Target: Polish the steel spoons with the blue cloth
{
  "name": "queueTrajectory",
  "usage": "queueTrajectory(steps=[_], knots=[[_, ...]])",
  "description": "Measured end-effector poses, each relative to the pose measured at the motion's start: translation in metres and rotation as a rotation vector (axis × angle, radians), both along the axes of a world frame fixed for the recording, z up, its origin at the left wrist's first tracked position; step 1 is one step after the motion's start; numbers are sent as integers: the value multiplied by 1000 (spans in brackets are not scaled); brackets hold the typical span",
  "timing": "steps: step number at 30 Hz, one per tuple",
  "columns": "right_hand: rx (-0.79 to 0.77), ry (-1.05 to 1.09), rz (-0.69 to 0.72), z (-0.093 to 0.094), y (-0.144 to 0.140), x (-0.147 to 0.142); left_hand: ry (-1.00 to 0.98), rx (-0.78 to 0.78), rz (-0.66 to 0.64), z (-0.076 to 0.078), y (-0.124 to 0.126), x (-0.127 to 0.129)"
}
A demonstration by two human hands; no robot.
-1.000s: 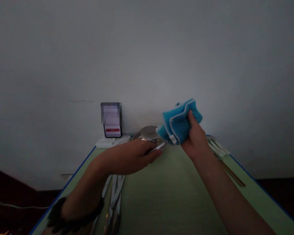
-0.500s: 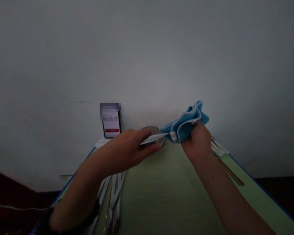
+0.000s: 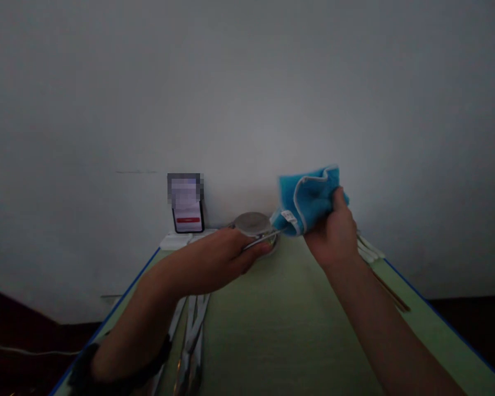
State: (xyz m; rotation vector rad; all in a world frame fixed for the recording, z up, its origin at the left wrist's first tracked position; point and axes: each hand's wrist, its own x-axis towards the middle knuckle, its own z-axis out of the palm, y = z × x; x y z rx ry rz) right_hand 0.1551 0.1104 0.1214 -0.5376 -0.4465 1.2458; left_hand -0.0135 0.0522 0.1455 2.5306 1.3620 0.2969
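Note:
My left hand is closed on a flat, thin metal utensil, gripped between thumb and fingers. Its far end runs into a blue cloth with pale edging and a small white tag, so its kind cannot be made out. Bunched in my right hand, the cloth touches the utensil's end, with my right thumb pressed on its near side. Behind my left fingers stands a round metal container with a disc-like top, partly hidden.
A phone leans against the wall at the table's back left. Several long metal utensils lie at the left, partly under my forearm. White-handled items and brown chopsticks lie along the right edge of the green table.
The cloth has opened out and shifted slightly in my right hand. My left hand has turned and lowered a little, tilting the utensil edge-on and exposing more of the round container's top.

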Motion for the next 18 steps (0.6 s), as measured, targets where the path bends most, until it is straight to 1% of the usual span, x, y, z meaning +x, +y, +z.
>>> queueTrajectory(steps=[3, 6, 9, 12, 15, 18], knots=[[6, 28, 13, 4, 2, 12, -22, -70, 20, 4, -3, -4], [97, -25, 62, 7, 3, 23, -47, -158, 42, 6, -3, -11], [157, -63, 147, 6, 2, 26, -114, -221, 78, 5, 0, -14], [147, -80, 244, 3, 1, 19, -192, -242, 77, 4, 2, -12], [89, -128, 348, -1, -2, 6, -272, -241, 46, 4, 1, -6], [29, -184, 482, -6, -4, -7, -291, -234, 38, 4, -1, 0]])
